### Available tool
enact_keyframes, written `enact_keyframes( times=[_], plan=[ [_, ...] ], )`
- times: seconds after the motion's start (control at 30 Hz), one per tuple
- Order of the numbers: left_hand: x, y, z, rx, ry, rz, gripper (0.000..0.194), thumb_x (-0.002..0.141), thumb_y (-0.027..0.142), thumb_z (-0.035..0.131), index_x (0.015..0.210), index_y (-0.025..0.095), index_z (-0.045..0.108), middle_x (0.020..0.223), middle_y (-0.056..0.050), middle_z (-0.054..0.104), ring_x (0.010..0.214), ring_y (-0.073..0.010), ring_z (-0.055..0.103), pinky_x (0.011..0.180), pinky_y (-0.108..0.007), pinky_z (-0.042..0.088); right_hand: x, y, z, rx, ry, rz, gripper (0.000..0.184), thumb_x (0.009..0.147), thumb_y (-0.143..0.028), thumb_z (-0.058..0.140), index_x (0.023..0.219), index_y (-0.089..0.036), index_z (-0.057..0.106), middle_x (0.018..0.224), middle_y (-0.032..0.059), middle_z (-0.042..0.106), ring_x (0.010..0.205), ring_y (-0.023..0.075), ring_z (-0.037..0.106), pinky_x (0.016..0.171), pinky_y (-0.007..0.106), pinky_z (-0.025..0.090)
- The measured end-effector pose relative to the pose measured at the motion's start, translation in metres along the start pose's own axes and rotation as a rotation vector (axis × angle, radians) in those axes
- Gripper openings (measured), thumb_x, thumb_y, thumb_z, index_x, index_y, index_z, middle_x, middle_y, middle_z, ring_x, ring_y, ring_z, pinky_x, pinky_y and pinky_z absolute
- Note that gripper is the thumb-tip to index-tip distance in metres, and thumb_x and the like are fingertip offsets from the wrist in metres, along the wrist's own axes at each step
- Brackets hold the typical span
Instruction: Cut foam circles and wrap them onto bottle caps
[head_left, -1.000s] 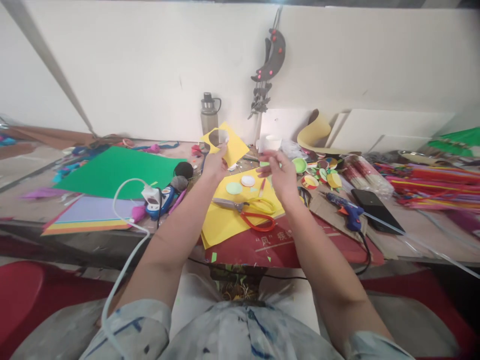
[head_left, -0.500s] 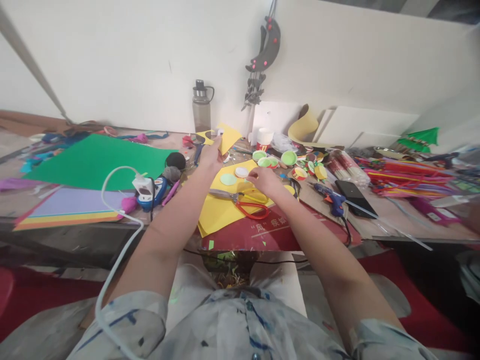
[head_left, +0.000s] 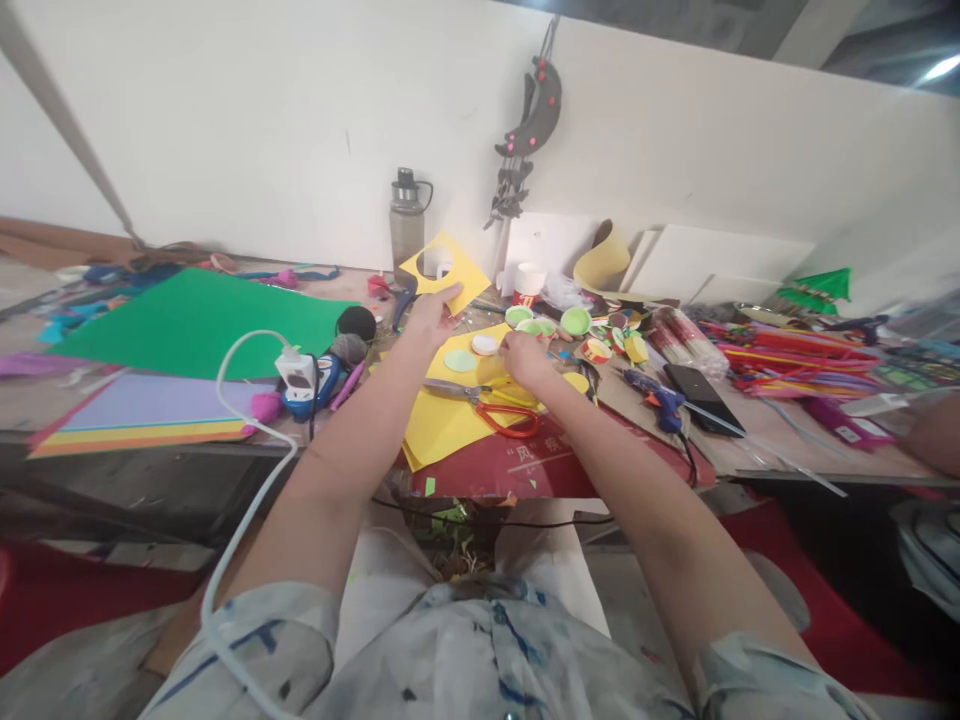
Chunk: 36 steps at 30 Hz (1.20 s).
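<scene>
Raised above the bench, my left hand (head_left: pixel 433 318) pinches a yellow paper piece (head_left: pixel 469 277) that has a large round hole cut in it. My right hand (head_left: pixel 527 358) is lower, its fingers curled together beside a white disc (head_left: pixel 485 345); whether anything is between them is hidden. A pale green paper circle (head_left: pixel 460 360) lies left of the disc on yellow paper sheets (head_left: pixel 435 428). Scissors with red-orange handles (head_left: pixel 510 420) rest across these sheets, below my right hand.
Left are a green sheet (head_left: pixel 202 320), stacked coloured paper (head_left: pixel 165 405) and a power strip (head_left: pixel 319 385). A bottle (head_left: pixel 407 230) stands behind. Right are cut paper cups (head_left: pixel 576 320), a glue gun (head_left: pixel 660 398), a phone (head_left: pixel 703 398) and pipe cleaners (head_left: pixel 780 355).
My left hand has turned and shifted slightly, so the yellow piece now faces me with its round hole plainly visible. My right hand stays by the white disc. The camera view tilted slightly.
</scene>
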<state>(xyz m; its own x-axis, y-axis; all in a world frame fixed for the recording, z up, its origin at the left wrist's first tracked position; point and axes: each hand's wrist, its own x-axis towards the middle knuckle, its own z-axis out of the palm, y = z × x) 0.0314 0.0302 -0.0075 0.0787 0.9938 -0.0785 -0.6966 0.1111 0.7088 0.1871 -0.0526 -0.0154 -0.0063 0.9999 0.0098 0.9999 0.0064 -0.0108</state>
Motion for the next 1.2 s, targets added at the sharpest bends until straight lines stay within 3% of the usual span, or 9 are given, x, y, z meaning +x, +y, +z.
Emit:
enact_keyframes(
  times=[0.07, 0.13, 0.27, 0.4, 0.53, 0.77, 0.93, 1.07, 1.2],
  plan=[
    [0.005, -0.001, -0.003, 0.019, 0.002, 0.03, 0.015, 0.079, 0.008, 0.079, 0.09, 0.016, 0.072, 0.087, -0.001, 0.08, 0.071, -0.0092, 0.069, 0.057, -0.02, 0.045, -0.019, 0.004, -0.012, 0.085, 0.049, -0.03, 0.041, 0.106, -0.016, 0.035, 0.127, -0.004, 0.068, 0.127, 0.0252, 0.071, 0.121, 0.0328, 0.066, 0.1, 0.045, 0.045],
    [0.009, -0.001, -0.006, 0.027, 0.009, 0.062, 0.018, 0.077, 0.01, 0.082, 0.089, 0.017, 0.071, 0.089, -0.001, 0.079, 0.07, -0.0085, 0.067, 0.056, -0.02, 0.044, -0.048, 0.005, -0.023, 0.174, 0.029, -0.143, 0.035, 0.108, -0.023, 0.041, 0.125, -0.012, 0.069, 0.122, 0.0137, 0.075, 0.112, 0.0228, 0.069, 0.094, 0.033, 0.048],
    [0.014, -0.003, -0.007, 0.025, 0.019, 0.066, 0.022, 0.072, 0.012, 0.085, 0.085, 0.018, 0.069, 0.086, -0.001, 0.078, 0.068, -0.0093, 0.066, 0.055, -0.02, 0.042, -0.106, 0.003, -0.025, 0.594, -0.326, -0.793, 0.022, 0.103, -0.036, 0.06, 0.109, -0.02, 0.074, 0.104, 0.0025, 0.078, 0.094, 0.0169, 0.07, 0.085, 0.027, 0.051],
    [0.013, -0.003, -0.004, 0.042, -0.016, 0.084, 0.026, 0.069, 0.013, 0.087, 0.085, 0.018, 0.067, 0.084, -0.001, 0.077, 0.07, -0.0109, 0.067, 0.054, -0.021, 0.04, -0.115, 0.003, -0.003, 0.468, 0.16, -0.503, 0.024, 0.102, -0.028, 0.06, 0.119, -0.013, 0.069, 0.123, 0.0169, 0.07, 0.116, 0.0257, 0.064, 0.102, 0.038, 0.049],
    [0.011, -0.001, -0.003, 0.091, -0.008, 0.103, 0.033, 0.064, 0.013, 0.09, 0.085, 0.019, 0.064, 0.087, -0.001, 0.078, 0.074, -0.012, 0.068, 0.057, -0.021, 0.04, -0.095, 0.001, 0.015, 0.113, 0.035, -0.277, 0.036, 0.102, -0.024, 0.06, 0.133, -0.006, 0.063, 0.129, 0.0257, 0.066, 0.12, 0.0341, 0.062, 0.104, 0.045, 0.048],
    [0.015, 0.006, -0.009, 0.135, -0.004, 0.137, 0.026, 0.07, 0.01, 0.085, 0.085, 0.017, 0.065, 0.086, -0.003, 0.078, 0.072, -0.012, 0.069, 0.053, -0.02, 0.041, -0.094, -0.004, 0.012, 0.084, 0.069, -0.396, 0.055, 0.098, -0.018, 0.06, 0.152, -0.016, 0.051, 0.127, 0.0202, 0.065, 0.119, 0.0312, 0.062, 0.103, 0.043, 0.05],
    [0.014, 0.024, -0.012, -0.025, 0.021, 0.221, 0.014, 0.081, 0.007, 0.076, 0.087, 0.015, 0.066, 0.083, -0.001, 0.077, 0.066, -0.0084, 0.068, 0.049, -0.017, 0.042, -0.089, 0.021, 0.024, 0.419, 0.278, -0.267, 0.057, 0.088, -0.025, 0.069, 0.143, -0.015, 0.057, 0.112, 0.0154, 0.066, 0.103, 0.0275, 0.066, 0.097, 0.042, 0.053],
    [0.002, 0.025, -0.006, -0.063, 0.018, 0.216, 0.014, 0.081, 0.005, 0.077, 0.088, 0.014, 0.069, 0.084, -0.002, 0.079, 0.069, -0.0094, 0.071, 0.054, -0.016, 0.047, -0.073, 0.03, 0.035, 0.974, 0.337, -0.17, 0.048, 0.083, -0.05, 0.072, 0.119, -0.019, 0.062, 0.076, -0.0023, 0.056, 0.064, 0.0171, 0.054, 0.065, 0.033, 0.052],
    [-0.015, 0.016, 0.008, -0.041, -0.053, 0.182, 0.02, 0.075, 0.004, 0.081, 0.091, 0.012, 0.072, 0.09, -0.007, 0.082, 0.09, -0.0173, 0.078, 0.076, -0.023, 0.059, -0.045, 0.022, 0.027, 1.336, 0.432, -0.241, 0.048, 0.089, -0.051, 0.061, 0.129, -0.026, 0.054, 0.081, -0.0038, 0.055, 0.063, 0.0152, 0.055, 0.063, 0.032, 0.054]
  ],
)
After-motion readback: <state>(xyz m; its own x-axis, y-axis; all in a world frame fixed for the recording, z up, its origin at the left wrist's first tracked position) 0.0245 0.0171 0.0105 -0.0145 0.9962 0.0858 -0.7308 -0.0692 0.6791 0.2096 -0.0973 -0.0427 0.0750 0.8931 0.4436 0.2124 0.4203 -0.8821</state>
